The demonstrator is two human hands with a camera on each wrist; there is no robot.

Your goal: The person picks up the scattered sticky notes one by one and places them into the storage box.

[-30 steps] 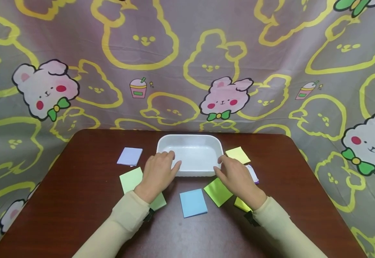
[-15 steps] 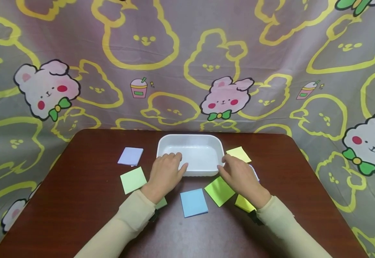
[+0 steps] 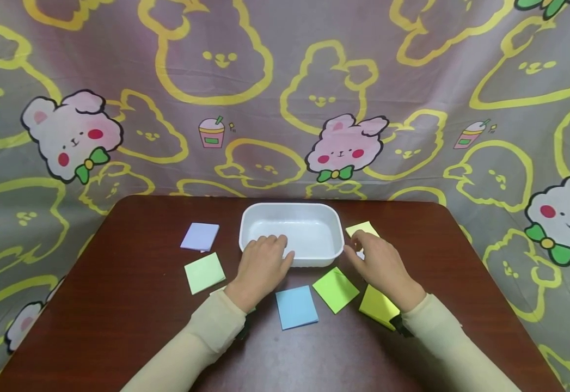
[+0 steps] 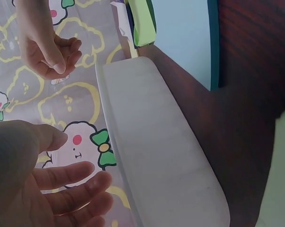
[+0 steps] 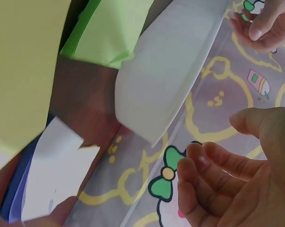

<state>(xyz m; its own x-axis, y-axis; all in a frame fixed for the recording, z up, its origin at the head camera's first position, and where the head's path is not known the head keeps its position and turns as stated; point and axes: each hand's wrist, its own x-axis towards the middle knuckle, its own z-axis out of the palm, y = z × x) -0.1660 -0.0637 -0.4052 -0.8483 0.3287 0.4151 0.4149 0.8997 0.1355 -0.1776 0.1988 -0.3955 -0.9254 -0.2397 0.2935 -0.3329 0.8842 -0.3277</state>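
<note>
A white rectangular dish (image 3: 292, 261) stands toward the back of the table. My left hand (image 3: 263, 270) hovers at its front left rim, holding nothing; in the left wrist view its fingers (image 4: 71, 196) are loosely bent. My right hand (image 3: 385, 269), also holding nothing, is off the dish's right end, fingers loosely curled. Square sticky-note pads lie around: a blue pad (image 3: 296, 307) and a lime green pad (image 3: 336, 289) in front, a yellow pad (image 3: 379, 306) by the right wrist. A purple pad with a torn white sheet (image 5: 59, 170) is mostly hidden behind the right hand.
On the left lie a lavender pad (image 3: 200, 237) and a pale green pad (image 3: 204, 273); another pad is mostly covered by the left wrist. Behind the right hand is a pale yellow pad (image 3: 361, 227). A patterned cloth (image 3: 265, 109) hangs behind the brown table (image 3: 118, 283).
Both hands have drifted to the right. The right hand has come away from the dish's right corner, and more of the pale green and yellow pads shows.
</note>
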